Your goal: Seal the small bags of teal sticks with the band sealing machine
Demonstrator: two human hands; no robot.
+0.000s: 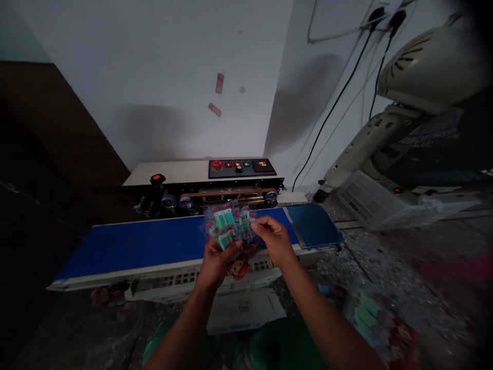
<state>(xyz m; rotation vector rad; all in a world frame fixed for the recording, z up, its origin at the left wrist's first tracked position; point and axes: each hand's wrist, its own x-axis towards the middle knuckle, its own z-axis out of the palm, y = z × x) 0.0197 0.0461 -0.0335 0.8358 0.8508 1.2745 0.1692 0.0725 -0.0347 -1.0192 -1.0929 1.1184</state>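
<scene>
Both my hands hold a clear plastic packet filled with small green, pink and blue items, just above the near edge of a blue conveyor belt. My left hand grips the packet's lower part, where a red cartoon print shows. My right hand pinches the packet's upper right edge with its fingers closed. Behind the belt stands a band sealing machine whose control panel shows red and green lights.
A white fan and black cables stand at the right. A heap of similar colourful packets lies on the floor at my right. Paper lies under the machine's front. A dark wooden surface fills the left.
</scene>
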